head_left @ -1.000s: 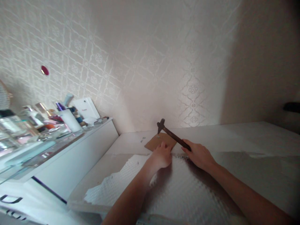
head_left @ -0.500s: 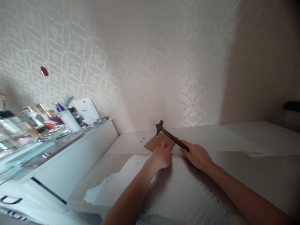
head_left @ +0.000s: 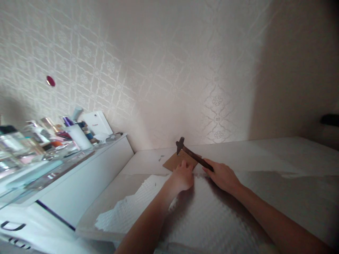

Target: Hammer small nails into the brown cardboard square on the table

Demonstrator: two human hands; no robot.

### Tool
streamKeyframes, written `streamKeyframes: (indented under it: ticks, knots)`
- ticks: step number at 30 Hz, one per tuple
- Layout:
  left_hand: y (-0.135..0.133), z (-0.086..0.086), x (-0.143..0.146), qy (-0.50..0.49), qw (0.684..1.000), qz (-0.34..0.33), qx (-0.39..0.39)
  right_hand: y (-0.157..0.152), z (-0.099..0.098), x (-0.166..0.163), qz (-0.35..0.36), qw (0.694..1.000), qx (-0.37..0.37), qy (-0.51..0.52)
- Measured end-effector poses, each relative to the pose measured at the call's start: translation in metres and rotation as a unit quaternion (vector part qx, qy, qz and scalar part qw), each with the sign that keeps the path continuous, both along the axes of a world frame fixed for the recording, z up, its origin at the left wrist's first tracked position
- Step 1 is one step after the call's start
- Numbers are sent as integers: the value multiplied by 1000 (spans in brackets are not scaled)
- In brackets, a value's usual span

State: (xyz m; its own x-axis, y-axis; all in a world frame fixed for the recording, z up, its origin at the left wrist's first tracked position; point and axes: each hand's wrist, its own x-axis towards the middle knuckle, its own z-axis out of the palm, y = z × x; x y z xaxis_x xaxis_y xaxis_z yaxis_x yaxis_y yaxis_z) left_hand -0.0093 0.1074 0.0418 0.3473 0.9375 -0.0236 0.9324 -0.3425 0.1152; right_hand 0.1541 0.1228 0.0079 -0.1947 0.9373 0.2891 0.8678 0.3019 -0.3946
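Observation:
My right hand (head_left: 224,176) grips the handle of a dark hammer (head_left: 191,153), whose head is raised just above the far corner of a small brown cardboard piece (head_left: 176,161). My left hand (head_left: 181,176) rests on the near edge of that cardboard, fingers curled down and pressing on it. The cardboard lies on a white table top (head_left: 265,151) beside a sheet of white bubble wrap (head_left: 206,215) that spreads under both forearms. A nail under the hammer head is too small to make out.
A patterned wall stands right behind the table. At left, a white dresser (head_left: 87,169) carries several cosmetic bottles and a white box (head_left: 97,122). A few small dark bits (head_left: 161,158) lie on the table left of the cardboard. A dark object (head_left: 329,120) sits at the far right.
The hammer and my right hand have shifted slightly left and toward the cardboard; the head stays just above its far corner. My left hand stays on the cardboard.

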Motion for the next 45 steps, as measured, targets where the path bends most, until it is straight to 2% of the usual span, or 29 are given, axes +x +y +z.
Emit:
streamKeyframes:
  ticks: [21,30,45]
  knots:
    - [-1,1,1,2,1000,3,-6,-1,1,-1,-19,1000,1,-1]
    - [1,-1,0,61,998,7,-7,1,-1,-1,-23,1000,-7,0]
    - [0,2,2,68,998,10,-6,1,0,-1,-18,1000,-7,-15]
